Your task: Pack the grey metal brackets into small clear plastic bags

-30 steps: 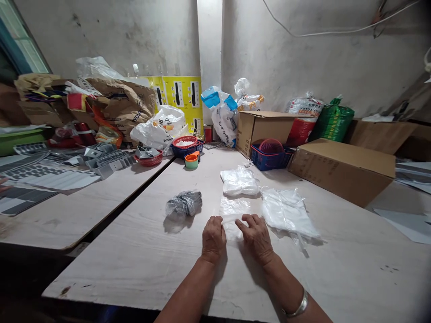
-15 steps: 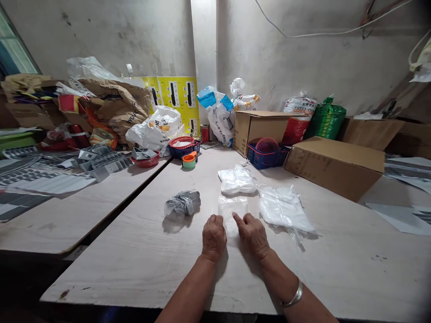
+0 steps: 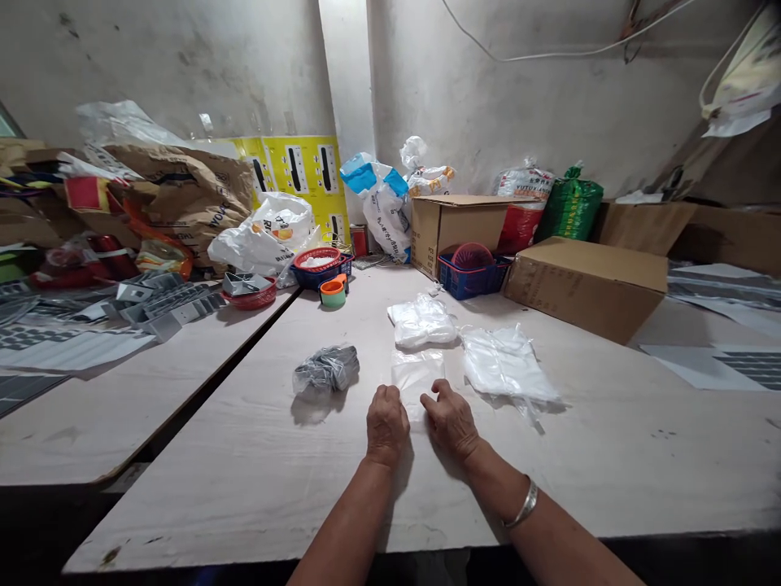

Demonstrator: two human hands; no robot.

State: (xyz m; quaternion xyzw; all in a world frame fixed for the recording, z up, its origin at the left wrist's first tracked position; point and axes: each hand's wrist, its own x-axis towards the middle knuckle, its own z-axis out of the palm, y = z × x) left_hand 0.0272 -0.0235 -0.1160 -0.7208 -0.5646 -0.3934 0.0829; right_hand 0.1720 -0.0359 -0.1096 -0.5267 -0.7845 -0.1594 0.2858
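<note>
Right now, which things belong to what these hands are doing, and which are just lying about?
In use, or likely so:
- clear plastic sheet or bag between the left hand and right hand
- two plastic bundles beyond it, probably
- bagged grey pieces, possibly

Apparently lying about:
- orange-and-green item
- blue basket
- front cardboard box

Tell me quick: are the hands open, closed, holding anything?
Left hand: curled at the left edge of clear plastic; grip hidden.
Right hand: loosely curled by the plastic's right edge; can't tell if holding.
</note>
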